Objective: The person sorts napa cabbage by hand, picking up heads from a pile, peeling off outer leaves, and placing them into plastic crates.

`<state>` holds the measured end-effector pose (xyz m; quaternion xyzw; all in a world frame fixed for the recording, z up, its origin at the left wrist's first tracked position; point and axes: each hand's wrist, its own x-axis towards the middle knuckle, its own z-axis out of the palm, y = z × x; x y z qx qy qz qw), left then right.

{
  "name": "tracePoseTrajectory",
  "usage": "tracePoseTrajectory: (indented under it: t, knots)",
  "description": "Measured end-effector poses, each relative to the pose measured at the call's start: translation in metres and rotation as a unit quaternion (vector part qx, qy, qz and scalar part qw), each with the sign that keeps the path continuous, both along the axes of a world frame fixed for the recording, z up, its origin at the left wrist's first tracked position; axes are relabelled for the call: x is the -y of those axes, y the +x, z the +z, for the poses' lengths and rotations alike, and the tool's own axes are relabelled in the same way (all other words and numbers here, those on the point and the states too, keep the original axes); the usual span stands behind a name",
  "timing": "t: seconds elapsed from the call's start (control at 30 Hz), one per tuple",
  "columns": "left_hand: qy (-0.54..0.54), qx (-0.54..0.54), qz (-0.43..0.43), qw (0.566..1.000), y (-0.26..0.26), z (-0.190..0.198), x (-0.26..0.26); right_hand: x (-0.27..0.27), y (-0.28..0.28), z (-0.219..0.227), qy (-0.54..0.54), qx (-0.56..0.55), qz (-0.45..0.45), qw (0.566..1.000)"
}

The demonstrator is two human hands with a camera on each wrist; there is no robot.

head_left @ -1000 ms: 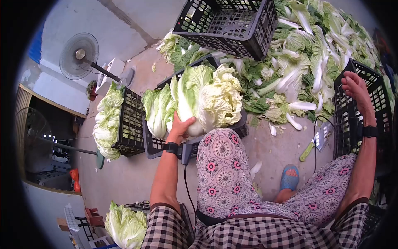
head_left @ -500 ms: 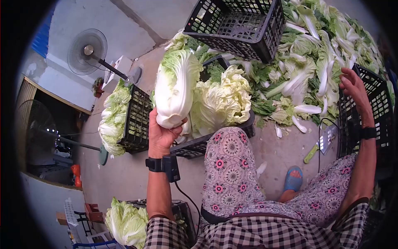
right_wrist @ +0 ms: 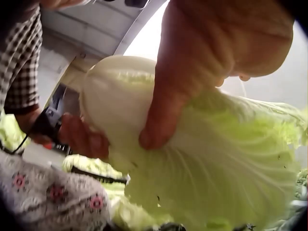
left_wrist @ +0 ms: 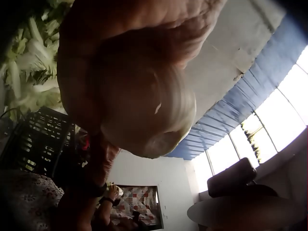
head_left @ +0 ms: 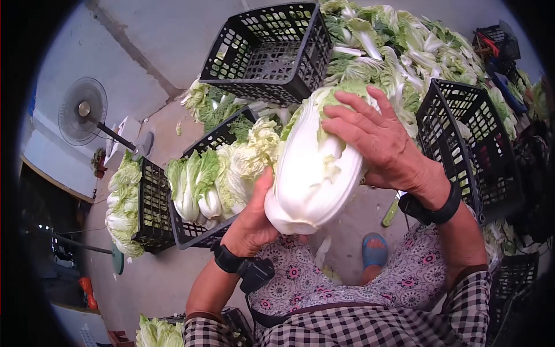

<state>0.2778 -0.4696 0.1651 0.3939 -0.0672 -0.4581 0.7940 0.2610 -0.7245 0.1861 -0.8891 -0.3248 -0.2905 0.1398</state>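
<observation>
A big napa cabbage (head_left: 312,185), white at the base with green leaf tops, is held tilted above the lap. My left hand (head_left: 252,218) grips it low on the left side, thumb along the white stalk. Over its upper right side lies my right hand (head_left: 393,147), fingers spread across the leaves. In the right wrist view that hand's thumb (right_wrist: 161,120) presses the near face of the cabbage (right_wrist: 216,163), and left fingers (right_wrist: 84,137) curl beneath the base. Left of the hands, more napa cabbages (head_left: 202,185) stand in a black crate (head_left: 193,238).
Behind stands another black crate (head_left: 266,84), before a heap of loose leaves (head_left: 399,63). A black crate (head_left: 462,133) is at the right, near a green-handled knife (head_left: 391,213) on the floor. A filled crate (head_left: 155,202) and a fan (head_left: 84,110) stand left.
The left hand has lifted the cabbage out of the crate and brought it rightward over the lap. My right hand has come in from the right onto it. The head view has shifted.
</observation>
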Motion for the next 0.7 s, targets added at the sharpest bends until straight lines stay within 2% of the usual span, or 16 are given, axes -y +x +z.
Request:
tracePoseTrajectory:
  t: [0.03,0.07,0.1,0.13,0.17,0.2,0.23,0.27,0.33,0.37,0.47,0.5,0.53,0.6,0.7]
  knots:
    - [-0.019,0.007,-0.033,0.999,0.004,-0.006,-0.002,0.007,0.002,-0.006,-0.005,-0.016,0.005,1.000]
    - [-0.037,0.015,-0.064,0.997,0.006,-0.011,-0.002,0.010,0.005,-0.015,0.038,-0.015,0.010,0.999]
    - [0.012,0.038,-0.048,0.998,0.007,-0.014,-0.001,0.012,0.010,-0.022,0.080,-0.012,0.017,0.997]
    - [0.003,0.050,-0.059,0.997,0.008,-0.013,0.001,0.015,0.013,-0.027,0.122,-0.008,0.025,0.992]
    - [0.047,0.106,-0.048,0.992,0.012,-0.011,-0.001,0.020,0.013,-0.028,0.149,-0.018,0.016,0.989]
    - [0.090,0.161,-0.035,0.982,0.017,-0.007,-0.005,0.024,0.010,-0.021,0.174,-0.054,-0.015,0.983]
    - [0.133,0.216,-0.022,0.967,0.021,-0.005,-0.006,0.026,0.008,-0.012,0.273,-0.143,-0.023,0.951]
    - [0.159,0.282,0.070,0.944,0.023,-0.004,-0.003,0.026,0.006,-0.004,0.367,-0.229,-0.031,0.901]
    - [0.204,0.403,0.249,0.857,0.027,-0.002,0.004,0.029,0.009,0.001,0.428,-0.279,-0.029,0.859]
    - [0.182,0.377,0.262,0.870,0.024,0.002,0.007,0.029,0.011,0.002,0.458,-0.303,-0.026,0.835]
    - [0.267,0.402,0.106,0.869,0.015,-0.008,0.036,-0.004,0.004,0.005,0.491,-0.345,0.010,0.800]
    - [0.233,0.372,0.135,0.888,0.009,-0.014,0.043,-0.013,0.009,-0.012,0.446,-0.320,0.005,0.836]
    - [0.197,0.342,0.164,0.904,0.002,-0.020,0.049,-0.014,0.004,-0.004,0.400,-0.318,-0.010,0.859]
    - [0.114,0.276,0.199,0.933,0.002,-0.022,0.052,0.003,0.009,-0.004,0.361,-0.366,0.048,0.856]
    - [0.009,0.168,0.205,0.964,0.003,-0.014,0.042,0.018,0.012,-0.016,0.374,-0.350,0.061,0.857]
